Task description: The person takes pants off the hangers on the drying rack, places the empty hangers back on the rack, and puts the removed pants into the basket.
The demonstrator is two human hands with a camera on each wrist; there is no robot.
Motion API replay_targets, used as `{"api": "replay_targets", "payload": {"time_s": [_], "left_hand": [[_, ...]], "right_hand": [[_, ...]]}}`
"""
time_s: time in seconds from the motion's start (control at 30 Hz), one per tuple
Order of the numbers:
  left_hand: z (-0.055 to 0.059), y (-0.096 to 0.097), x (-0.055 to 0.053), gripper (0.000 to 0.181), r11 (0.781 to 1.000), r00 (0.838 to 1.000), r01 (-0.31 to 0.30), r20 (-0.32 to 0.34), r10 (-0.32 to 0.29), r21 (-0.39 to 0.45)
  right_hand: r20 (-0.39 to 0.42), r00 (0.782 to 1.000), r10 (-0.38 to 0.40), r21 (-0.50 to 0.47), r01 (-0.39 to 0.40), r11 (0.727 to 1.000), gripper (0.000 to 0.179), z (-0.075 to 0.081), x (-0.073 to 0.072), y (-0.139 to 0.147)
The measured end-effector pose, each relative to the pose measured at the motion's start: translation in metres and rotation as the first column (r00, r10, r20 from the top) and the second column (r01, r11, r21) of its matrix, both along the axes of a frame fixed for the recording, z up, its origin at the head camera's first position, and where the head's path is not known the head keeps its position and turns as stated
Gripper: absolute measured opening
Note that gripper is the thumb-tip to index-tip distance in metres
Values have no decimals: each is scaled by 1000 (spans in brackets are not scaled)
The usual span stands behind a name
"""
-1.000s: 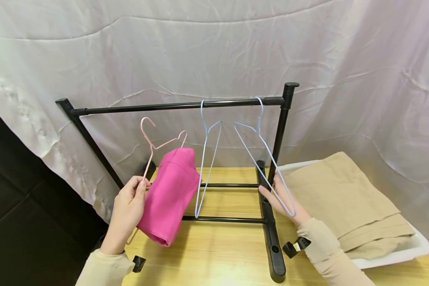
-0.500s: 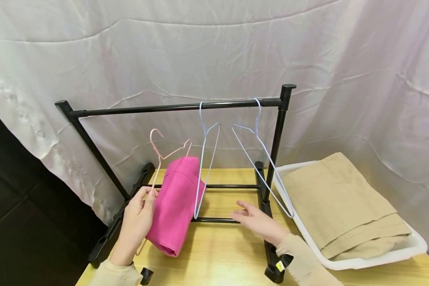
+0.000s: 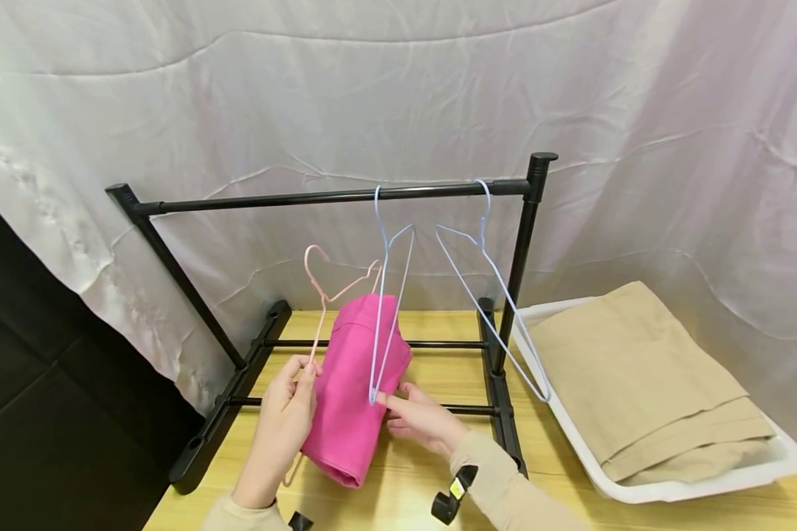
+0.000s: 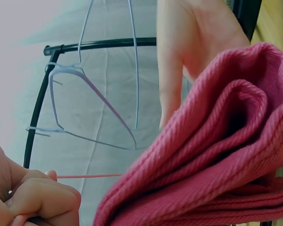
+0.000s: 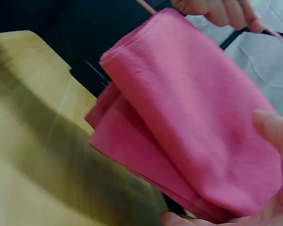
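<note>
My left hand [image 3: 291, 402] pinches the side wire of a pink hanger [image 3: 323, 295], whose hook points up free of the rack. Draped over that hanger is a folded pink garment [image 3: 348, 383], its layered folds showing in the left wrist view. On the garment's right edge, my right hand [image 3: 421, 420] has its thumb in front and its fingers behind; the right wrist view shows the pink cloth [image 5: 179, 103] between them. A light-blue hanger [image 3: 380, 295] hangs in front of the garment, its lower corner right at the right thumb.
A black rack [image 3: 305, 199] stands on the wooden table [image 3: 438, 472]. Another light-blue hanger [image 3: 505, 291] hangs at the bar's right end. To the right, a white basket [image 3: 711, 485] holds folded beige clothing [image 3: 637, 369]. A pale curtain [image 3: 398, 88] hangs behind.
My left hand has moved right and slightly down with the pink hanger and garment. My right hand has come from beside the basket, leftward to the garment's right edge.
</note>
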State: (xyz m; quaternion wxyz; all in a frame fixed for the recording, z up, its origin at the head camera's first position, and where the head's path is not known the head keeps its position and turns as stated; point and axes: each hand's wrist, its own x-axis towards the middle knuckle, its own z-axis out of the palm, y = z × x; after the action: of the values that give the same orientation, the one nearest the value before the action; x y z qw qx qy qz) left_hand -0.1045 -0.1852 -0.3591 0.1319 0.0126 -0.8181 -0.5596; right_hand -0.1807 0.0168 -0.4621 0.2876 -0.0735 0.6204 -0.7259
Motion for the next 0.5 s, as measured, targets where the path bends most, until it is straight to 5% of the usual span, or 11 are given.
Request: {"api": "replay_targets", "payload": {"time_s": [0.3,0.5], "left_hand": [[-5,8,-2,25,998,999,30,11,-31,55],[-6,9,-3,25,998,999,25,22,-27,62]], "right_hand": [[206,978,-30,-187,69,980,84,-20,-7,-22],[235,971,-43,-243,102,965,74,-25,-9,-27]]}}
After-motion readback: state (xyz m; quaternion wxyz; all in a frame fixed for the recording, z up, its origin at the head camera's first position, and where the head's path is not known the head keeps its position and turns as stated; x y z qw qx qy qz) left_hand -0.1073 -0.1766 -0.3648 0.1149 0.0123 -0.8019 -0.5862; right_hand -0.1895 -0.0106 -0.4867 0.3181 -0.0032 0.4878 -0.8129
